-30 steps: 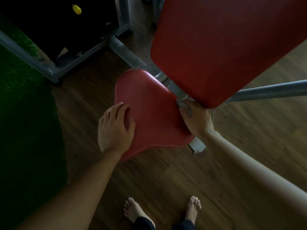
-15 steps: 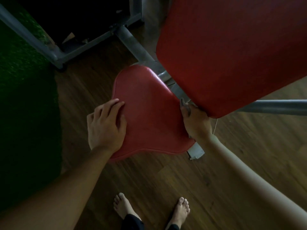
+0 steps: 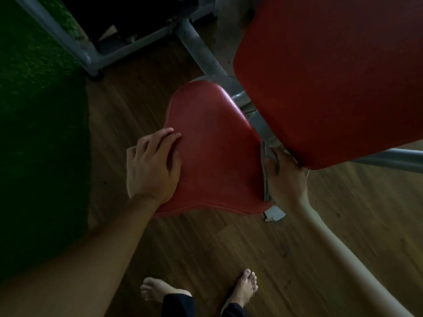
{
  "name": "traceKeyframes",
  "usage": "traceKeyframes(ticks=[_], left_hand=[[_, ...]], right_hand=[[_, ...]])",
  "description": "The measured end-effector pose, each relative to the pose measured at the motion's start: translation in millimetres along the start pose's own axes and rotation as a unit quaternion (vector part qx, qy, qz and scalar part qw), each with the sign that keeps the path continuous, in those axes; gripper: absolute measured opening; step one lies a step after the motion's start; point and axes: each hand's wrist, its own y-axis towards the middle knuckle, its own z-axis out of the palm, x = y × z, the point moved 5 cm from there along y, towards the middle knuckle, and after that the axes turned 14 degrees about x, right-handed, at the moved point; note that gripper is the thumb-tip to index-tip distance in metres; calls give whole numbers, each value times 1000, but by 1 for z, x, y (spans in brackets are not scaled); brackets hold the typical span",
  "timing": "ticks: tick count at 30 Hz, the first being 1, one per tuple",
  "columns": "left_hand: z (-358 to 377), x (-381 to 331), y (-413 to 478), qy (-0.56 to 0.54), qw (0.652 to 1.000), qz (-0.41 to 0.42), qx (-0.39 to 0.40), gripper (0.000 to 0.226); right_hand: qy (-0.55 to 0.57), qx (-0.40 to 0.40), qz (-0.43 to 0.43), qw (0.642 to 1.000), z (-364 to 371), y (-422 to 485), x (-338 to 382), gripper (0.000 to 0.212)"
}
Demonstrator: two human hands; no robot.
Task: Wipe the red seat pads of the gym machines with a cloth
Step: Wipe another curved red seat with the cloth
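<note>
- The right grip (image 3: 286,177) sits at the right edge of the red seat pad (image 3: 215,161), its thumb pinching a thin grey cloth (image 3: 266,181) against that edge. The other fingers are tucked out of sight under the red back pad (image 3: 332,76).
- The left grip (image 3: 152,165) is released: its palm and loosely spread fingers lie flat on the left side of the seat pad and hold nothing.
- The seat pad is heart-shaped, narrow end away from the person, and lies between the two grips, with most of its surface bare.
- The cloth shows only as a narrow strip along the pad's right rim — the rest is covered by the right grip.
- A pale bracket (image 3: 274,213) sticks out just below the pad's near right corner.
- The back pad overhangs the seat's far right side. Grey frame tubes (image 3: 201,56) run beneath both pads.
- Below is a wooden floor (image 3: 206,248) with a green turf mat (image 3: 41,110) on the left.
- The person's bare feet (image 3: 247,284) stand on the floor at the near edge.
</note>
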Motion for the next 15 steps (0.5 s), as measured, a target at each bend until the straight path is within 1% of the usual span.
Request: traceKeyframes(ticks=[2,5,6,7,9,11,13,15], left_hand=[[0,0,0,0,1000,-1,2,44],[0,0,0,-2,1000,-4,6,45],[0,0,0,-2,1000,-5,6,45],[0,0,0,-2,1000,-5,6,45],[0,1,-1,-3,1000,-5,5,44],[0,1,0,-4,1000,-4,4,44],[0,2,0,-3,1000,-5,3,44],[0,2,0,-3,1000,-4,1,44]], right_hand=[[-9,-8,2,1000,1,4,-2,28],[25,10,48,998,5,20,2,39],[30,7,58,998,7,21,2,41],[24,-7,50,998,8,20,2,41],[-4,-25,18,1000,12,16,4,46],[-40,-12,17,999,18,15,6,55],[-78,-10,18,997,23,15,12,56],[-106,-16,7,994,23,21,24,53]])
